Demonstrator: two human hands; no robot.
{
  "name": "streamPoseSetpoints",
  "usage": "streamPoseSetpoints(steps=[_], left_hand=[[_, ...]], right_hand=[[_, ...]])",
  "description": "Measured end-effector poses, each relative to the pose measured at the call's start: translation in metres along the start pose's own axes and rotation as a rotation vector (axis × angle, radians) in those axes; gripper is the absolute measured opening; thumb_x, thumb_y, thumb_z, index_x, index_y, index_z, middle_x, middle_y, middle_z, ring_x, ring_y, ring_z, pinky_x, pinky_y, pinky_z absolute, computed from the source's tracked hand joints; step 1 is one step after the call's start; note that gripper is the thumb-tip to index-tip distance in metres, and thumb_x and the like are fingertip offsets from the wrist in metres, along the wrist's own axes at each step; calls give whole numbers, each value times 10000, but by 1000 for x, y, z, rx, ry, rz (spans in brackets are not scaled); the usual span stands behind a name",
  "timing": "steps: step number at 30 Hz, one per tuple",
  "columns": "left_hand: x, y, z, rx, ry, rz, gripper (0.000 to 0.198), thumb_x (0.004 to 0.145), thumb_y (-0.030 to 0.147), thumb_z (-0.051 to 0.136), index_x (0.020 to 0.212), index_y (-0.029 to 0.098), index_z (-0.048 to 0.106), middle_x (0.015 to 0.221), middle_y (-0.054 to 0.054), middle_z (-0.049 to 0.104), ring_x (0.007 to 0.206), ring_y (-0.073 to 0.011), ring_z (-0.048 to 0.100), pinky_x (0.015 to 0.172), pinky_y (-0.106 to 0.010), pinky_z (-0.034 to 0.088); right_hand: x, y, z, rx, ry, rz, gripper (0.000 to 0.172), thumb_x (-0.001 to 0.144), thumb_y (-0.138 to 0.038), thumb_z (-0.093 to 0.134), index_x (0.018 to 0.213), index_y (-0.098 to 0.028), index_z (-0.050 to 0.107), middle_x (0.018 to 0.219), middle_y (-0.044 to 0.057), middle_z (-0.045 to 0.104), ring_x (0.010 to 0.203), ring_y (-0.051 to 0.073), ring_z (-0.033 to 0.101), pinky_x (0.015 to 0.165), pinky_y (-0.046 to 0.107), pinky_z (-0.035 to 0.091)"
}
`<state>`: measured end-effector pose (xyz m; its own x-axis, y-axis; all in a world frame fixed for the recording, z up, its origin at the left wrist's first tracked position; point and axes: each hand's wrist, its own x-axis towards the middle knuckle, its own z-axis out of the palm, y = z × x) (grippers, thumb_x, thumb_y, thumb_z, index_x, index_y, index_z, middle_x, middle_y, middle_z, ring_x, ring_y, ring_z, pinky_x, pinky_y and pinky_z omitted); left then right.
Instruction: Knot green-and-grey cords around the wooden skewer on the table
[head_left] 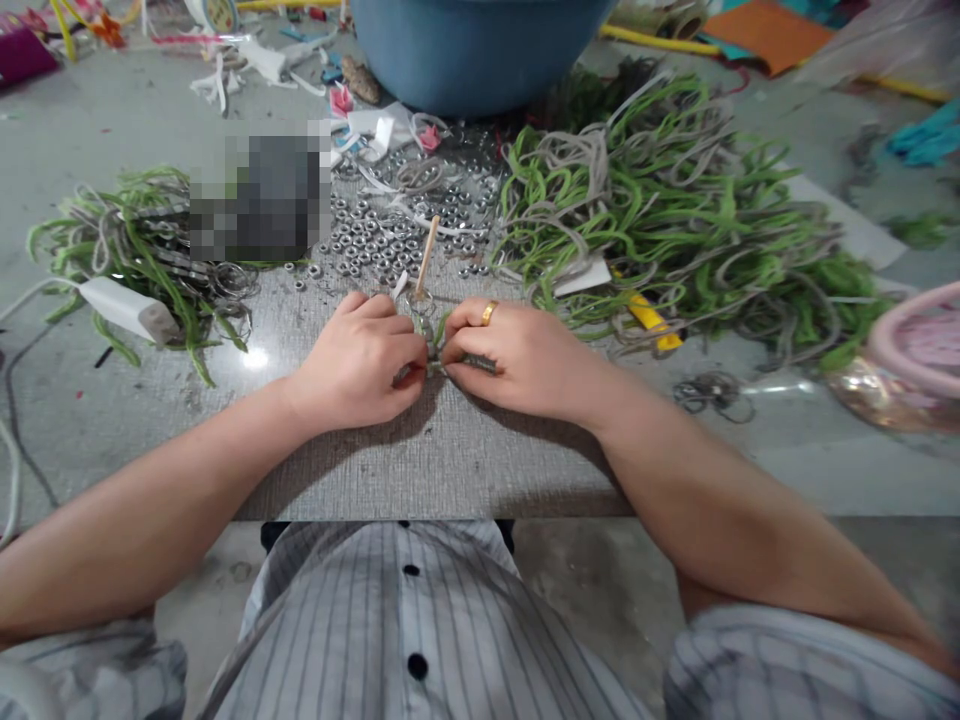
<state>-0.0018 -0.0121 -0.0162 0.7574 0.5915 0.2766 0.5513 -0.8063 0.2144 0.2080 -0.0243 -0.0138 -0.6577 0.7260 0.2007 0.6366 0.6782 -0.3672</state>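
A mostly hidden green cord [440, 327] is pinched by the fingertips of the left hand [364, 362] and right hand [521, 357] over the table [375, 475], with 1 wooden stick [428, 256] and scattered metal rings [373, 243] seen just beyond.

In slant my bare left forearm [202, 470] and right forearm [697, 480], elbows wide! My left hand [364, 360] sits knuckles up, fingers curled under; my right hand [529, 360] faces it, thumb and fingers pinching, both sets of fingertips almost meeting!
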Motion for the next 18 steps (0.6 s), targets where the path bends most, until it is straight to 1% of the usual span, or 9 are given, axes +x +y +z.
streamPoseSetpoints(steps=[3, 8, 12, 18], left_hand=[[-1, -1, 1, 30, -6, -6, 165, 769, 237, 508, 690, 184, 643, 675, -37, 636, 740, -208, 529, 703, -371, 357], [-1, 0, 3, 56, -16, 0, 170, 774, 235, 512, 679, 181, 642, 676, -40, 632, 739, -210, 532, 702, -375, 360], [-1, 0, 5, 67, -13, -5, 165, 777, 226, 521, 687, 184, 652, 656, -39, 619, 730, -205, 527, 699, -372, 357], [-2, -1, 7, 94, -9, 1, 131, 765, 249, 566, 725, 182, 672, 677, -37, 647, 752, -211, 541, 693, -367, 356]], right_hand=[[1, 0, -1, -15, -55, -2, 168, 835, -174, 522, 782, -180, 681, 937, 79, 658, 799, 191, 599, 709, 312, 410], [2, -1, -2, -103, -109, -4, 195, 851, -172, 496, 779, -159, 677, 903, 100, 654, 775, 197, 579, 709, 320, 408], [2, -1, -2, -124, -105, -9, 202, 857, -178, 488, 779, -165, 675, 886, 94, 648, 770, 195, 569, 697, 316, 402], [2, -2, 2, -104, -80, -9, 195, 857, -182, 502, 782, -174, 682, 887, 81, 645, 756, 181, 558, 694, 305, 392]])
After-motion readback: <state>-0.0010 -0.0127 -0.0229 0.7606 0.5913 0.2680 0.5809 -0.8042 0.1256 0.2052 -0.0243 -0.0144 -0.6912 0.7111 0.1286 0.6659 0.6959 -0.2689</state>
